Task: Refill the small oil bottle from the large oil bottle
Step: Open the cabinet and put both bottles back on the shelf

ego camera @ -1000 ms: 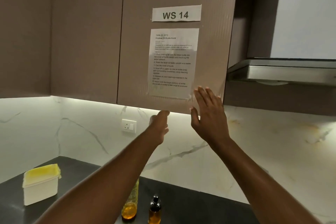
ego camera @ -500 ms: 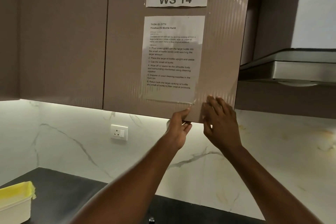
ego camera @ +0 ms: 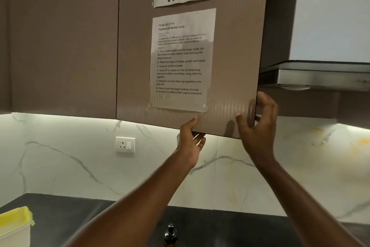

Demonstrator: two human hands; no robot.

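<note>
just the one head cam here, tilted up and close to the cabinet door (ego camera: 192,56), with the counter (ego camera: 80,212) barely in at the bottom

We log the cabinet door (ego camera: 230,66) as brown laminate, finely ribbed, low sheen. Instruction sheet (ego camera: 181,60): paper under glossy clear film (glare patches). Backsplash (ego camera: 60,166): marble-look, polished. Range hood (ego camera: 320,77): brushed metal. Socket (ego camera: 125,144): white glossy plastic. Countertop (ego camera: 80,216): dark, fairly matt. Small oil bottle (ego camera: 170,236): dark, shiny.
</note>
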